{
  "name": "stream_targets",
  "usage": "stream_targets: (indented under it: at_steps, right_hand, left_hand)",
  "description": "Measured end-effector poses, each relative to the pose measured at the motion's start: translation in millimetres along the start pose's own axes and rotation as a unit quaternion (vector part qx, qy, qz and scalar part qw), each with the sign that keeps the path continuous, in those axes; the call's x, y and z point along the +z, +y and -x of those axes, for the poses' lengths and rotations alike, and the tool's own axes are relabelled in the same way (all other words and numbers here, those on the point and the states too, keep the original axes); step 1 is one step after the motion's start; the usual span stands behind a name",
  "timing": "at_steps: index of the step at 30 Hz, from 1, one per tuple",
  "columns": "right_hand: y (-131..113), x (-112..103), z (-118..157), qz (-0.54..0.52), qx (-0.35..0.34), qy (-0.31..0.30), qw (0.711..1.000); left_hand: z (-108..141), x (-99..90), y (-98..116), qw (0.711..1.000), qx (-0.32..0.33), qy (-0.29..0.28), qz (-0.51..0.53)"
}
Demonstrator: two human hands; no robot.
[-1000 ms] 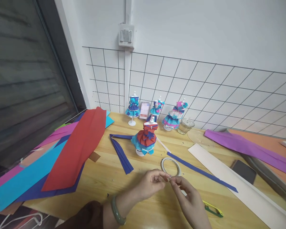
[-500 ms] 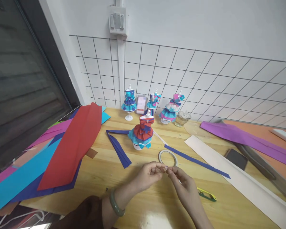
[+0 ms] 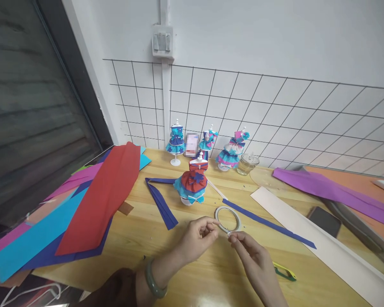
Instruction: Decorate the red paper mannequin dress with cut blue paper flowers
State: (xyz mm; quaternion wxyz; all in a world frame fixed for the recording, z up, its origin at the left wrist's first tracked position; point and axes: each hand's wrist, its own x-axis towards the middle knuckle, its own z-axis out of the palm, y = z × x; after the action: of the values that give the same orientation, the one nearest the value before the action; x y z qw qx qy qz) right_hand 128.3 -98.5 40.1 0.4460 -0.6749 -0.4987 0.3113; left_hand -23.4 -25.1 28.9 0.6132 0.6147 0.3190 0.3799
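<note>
Between the thumb and index finger of my right hand (image 3: 251, 260) is a tiny shiny whitish piece (image 3: 228, 233), too small to name. My left hand (image 3: 198, 236) hovers to its left, index finger stretched out and thumb apart, other fingers loosely curled, with nothing visible in it. Just beyond my fingertips lies a white roll of tape (image 3: 218, 218) on the wooden table (image 3: 128, 264). Behind it stands a small white dress form (image 3: 201, 158) wearing a red and light blue paper dress (image 3: 194, 181) with a dark blue flower and bows.
Three other dressed forms (image 3: 175, 145) and a glass cup (image 3: 248, 164) stand by the wall. Coloured paper sheets (image 3: 102, 200) pile at left. A dark blue strip (image 3: 269, 222), pale paper (image 3: 310, 230), a phone (image 3: 324, 221) and a yellow-green cutter (image 3: 284, 271) lie right.
My hands have drawn apart; the tiny piece that both sets of fingertips met at is now only in my right fingers. The camera view has shifted slightly.
</note>
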Motion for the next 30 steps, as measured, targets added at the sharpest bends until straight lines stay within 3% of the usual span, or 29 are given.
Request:
stream_targets:
  at_steps: [6,17,30]
  right_hand:
    - [-7.9,-1.4,2.0,-0.039,0.011,-0.017,0.999]
    - [-12.1,6.1,4.7,-0.032,-0.062,-0.069,0.995]
    - [-14.5,11.7,4.6,0.013,-0.093,-0.051,0.994]
  left_hand:
    - [1.2,-4.0,5.0,0.999,0.018,0.033,-0.007]
    - [6.4,4.9,12.7,0.997,0.044,-0.026,-0.064]
    - [6.3,-1.7,18.9,0.99,0.085,0.009,-0.115]
